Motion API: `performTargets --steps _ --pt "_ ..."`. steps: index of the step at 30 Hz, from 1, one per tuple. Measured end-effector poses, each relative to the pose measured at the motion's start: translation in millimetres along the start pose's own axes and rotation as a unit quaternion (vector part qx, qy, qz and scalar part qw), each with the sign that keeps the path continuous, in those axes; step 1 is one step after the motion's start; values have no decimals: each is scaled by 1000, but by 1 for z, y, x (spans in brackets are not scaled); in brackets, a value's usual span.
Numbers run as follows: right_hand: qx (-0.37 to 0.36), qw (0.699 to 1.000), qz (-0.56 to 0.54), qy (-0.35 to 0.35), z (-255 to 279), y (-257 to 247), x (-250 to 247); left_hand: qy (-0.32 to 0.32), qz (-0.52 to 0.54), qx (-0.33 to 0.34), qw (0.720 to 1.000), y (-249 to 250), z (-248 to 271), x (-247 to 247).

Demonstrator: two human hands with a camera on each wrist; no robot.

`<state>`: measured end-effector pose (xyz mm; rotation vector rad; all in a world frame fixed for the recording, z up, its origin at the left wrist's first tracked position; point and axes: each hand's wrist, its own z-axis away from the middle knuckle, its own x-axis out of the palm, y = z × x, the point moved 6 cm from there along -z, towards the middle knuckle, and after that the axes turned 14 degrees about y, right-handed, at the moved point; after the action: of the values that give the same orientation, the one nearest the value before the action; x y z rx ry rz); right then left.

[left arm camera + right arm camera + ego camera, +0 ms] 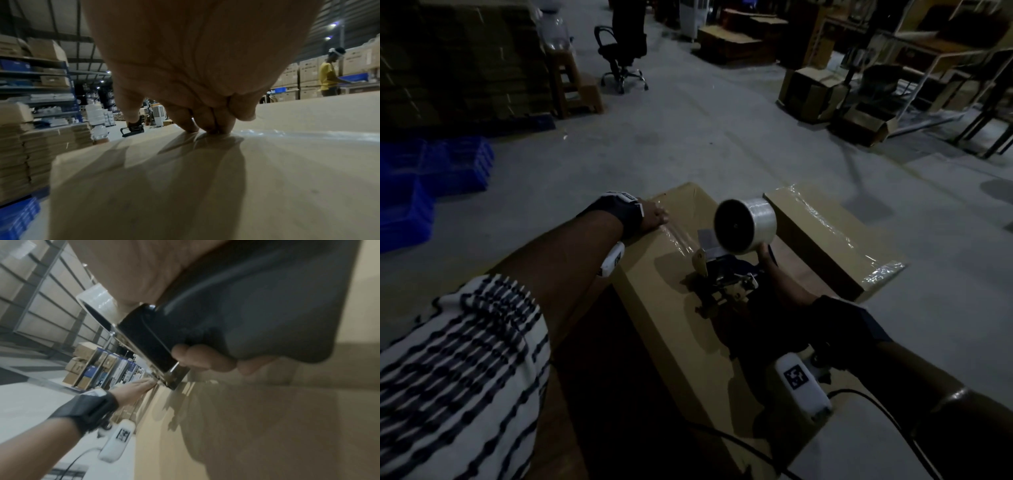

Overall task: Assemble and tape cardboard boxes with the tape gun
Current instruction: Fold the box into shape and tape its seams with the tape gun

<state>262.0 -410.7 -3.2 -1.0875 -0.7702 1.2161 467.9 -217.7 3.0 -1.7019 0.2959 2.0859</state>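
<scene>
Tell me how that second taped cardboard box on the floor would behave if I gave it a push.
The second box would probably slide rather than tip: it lies low and flat on the smooth concrete floor. It looks light for its size, being plain corrugated cardboard, though its contents can't be seen. The glossy clear tape along its top may feel slippery.

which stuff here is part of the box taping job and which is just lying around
In use: tape gun, tape roll, box being taped, left hand, right hand.
Lying about: taped box, office chair, blue crates.
</scene>
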Motion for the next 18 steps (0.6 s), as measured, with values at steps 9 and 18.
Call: performTargets --steps 9,18 --pt "-5 1000 -1 25 15 -5 -4 10 11 -2 1000 12 14 2" --pt "-25 1000 -11 12 15 -12 -3 -27 35 107 993 72 42 18"
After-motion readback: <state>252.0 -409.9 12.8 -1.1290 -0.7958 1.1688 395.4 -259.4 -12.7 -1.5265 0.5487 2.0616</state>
